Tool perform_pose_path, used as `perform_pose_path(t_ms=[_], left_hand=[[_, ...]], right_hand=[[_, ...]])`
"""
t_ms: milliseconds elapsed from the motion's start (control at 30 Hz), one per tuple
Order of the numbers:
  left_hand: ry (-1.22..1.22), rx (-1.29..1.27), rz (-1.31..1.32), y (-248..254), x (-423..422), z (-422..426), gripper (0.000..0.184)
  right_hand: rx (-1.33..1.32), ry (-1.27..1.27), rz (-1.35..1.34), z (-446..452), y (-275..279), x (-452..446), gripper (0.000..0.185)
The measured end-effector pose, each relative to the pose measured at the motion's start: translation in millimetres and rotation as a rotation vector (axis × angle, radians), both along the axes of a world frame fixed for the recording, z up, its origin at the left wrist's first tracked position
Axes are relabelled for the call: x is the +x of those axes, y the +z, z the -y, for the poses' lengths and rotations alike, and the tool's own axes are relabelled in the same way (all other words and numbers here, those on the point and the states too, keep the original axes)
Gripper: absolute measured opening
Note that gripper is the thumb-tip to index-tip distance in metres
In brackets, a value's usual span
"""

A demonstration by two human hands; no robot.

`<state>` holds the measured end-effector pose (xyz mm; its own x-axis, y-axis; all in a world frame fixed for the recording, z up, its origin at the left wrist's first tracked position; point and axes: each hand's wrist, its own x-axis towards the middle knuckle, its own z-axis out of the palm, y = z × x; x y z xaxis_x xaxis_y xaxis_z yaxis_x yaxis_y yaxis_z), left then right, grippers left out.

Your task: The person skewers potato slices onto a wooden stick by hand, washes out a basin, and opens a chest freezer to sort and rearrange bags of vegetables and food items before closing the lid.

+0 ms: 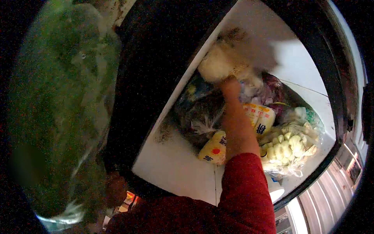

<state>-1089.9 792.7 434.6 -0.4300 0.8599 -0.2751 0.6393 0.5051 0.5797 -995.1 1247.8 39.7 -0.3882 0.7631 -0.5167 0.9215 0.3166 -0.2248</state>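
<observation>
My right hand (231,86), at the end of a red sleeve, reaches deep into a white-walled compartment. It looks closed on a pale, round bundle (217,64), which is blurred; the fingertips are hidden. Below the wrist lie yellow-and-white printed packages (260,116), one partly behind my forearm. A clear bag of pale, knobbly pieces (286,148) rests to the right. Dark, crumpled plastic bags (202,113) are left of the forearm. In shadow at the lower left, my left hand (115,190) is beside a large plastic bag of something green (64,113); its fingers cannot be made out.
A thick black rim (152,74) borders the compartment on the left, with another dark edge on the right. Purple items (272,91) sit behind the printed packages. A white cylindrical object (276,191) shows near the lower edge. Ribbed pale panels (327,195) stand outside at lower right.
</observation>
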Motion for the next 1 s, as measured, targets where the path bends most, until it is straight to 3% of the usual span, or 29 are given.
perform_pose_path(t_ms=[33,100,200,267,300,333,400,467,567,700,867,967,1000], left_hand=[[0.006,-0.006,0.013,2,1,1,0.016],[0.018,-0.027,0.049,2,-3,1,0.015],[0.075,-0.027,0.133,5,-2,3,0.013],[0.122,-0.024,0.229,5,-2,3,0.012],[0.154,-0.015,0.303,5,-3,3,0.011],[0.212,-0.008,0.407,4,-2,6,0.011],[0.378,0.046,0.674,1,0,7,0.010],[0.608,0.136,1.027,-1,3,5,0.009],[0.951,0.284,1.520,-3,9,7,0.008],[1.117,0.404,1.851,-6,11,5,0.006],[1.146,0.461,2.039,-12,6,-1,0.006],[1.133,0.476,2.131,-16,0,-6,0.007],[1.122,0.479,2.149,-20,-2,-8,0.007]], right_hand=[[0.051,0.031,-0.011,-8,-26,5,0.035],[0.276,0.202,-0.162,-21,23,-5,0.029],[0.047,-0.026,-0.439,-99,32,-22,0.030],[0.052,0.006,-0.496,-120,42,-40,0.031],[0.233,-0.034,-0.385,-114,40,-48,0.033],[0.414,-0.071,-0.271,-110,41,-52,0.035],[0.381,-0.046,-0.371,-99,14,-40,0.036],[0.334,-0.022,-0.459,-76,21,-28,0.038],[0.112,-0.191,-0.570,-12,84,-13,0.045],[0.020,0.058,-0.220,56,158,9,0.064],[-0.226,0.281,-0.112,150,157,72,0.068],[0.094,0.552,-0.119,162,155,79,0.064],[0.087,0.559,-0.106,159,148,79,0.059]])
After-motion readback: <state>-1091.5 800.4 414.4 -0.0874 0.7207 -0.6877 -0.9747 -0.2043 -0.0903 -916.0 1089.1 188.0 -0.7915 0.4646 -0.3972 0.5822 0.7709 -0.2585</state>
